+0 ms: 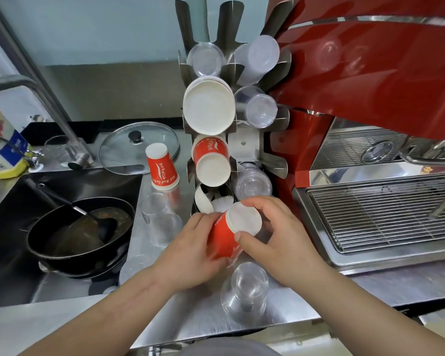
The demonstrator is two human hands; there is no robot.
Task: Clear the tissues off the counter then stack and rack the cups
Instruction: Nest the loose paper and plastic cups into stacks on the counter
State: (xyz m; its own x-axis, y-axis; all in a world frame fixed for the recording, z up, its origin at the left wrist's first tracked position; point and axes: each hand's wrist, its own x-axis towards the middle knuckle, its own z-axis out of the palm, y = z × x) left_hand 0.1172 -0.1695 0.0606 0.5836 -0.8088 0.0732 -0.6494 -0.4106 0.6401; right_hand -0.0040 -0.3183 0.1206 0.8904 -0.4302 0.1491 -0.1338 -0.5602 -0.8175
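My left hand and my right hand both grip a red paper cup, tilted with its white base up, just in front of the steel cup rack. The rack holds clear plastic cups, a white paper cup stack and a red cup stack. Another red cup stands upside down on the counter, left of the rack. Clear cups stand upside down on the counter at the left and in front of my hands. No tissues show.
A sink at the left holds a black pan with a ladle. A glass pot lid lies behind the lone red cup. A red espresso machine with its drip grille fills the right. A yellow bottle stands far left.
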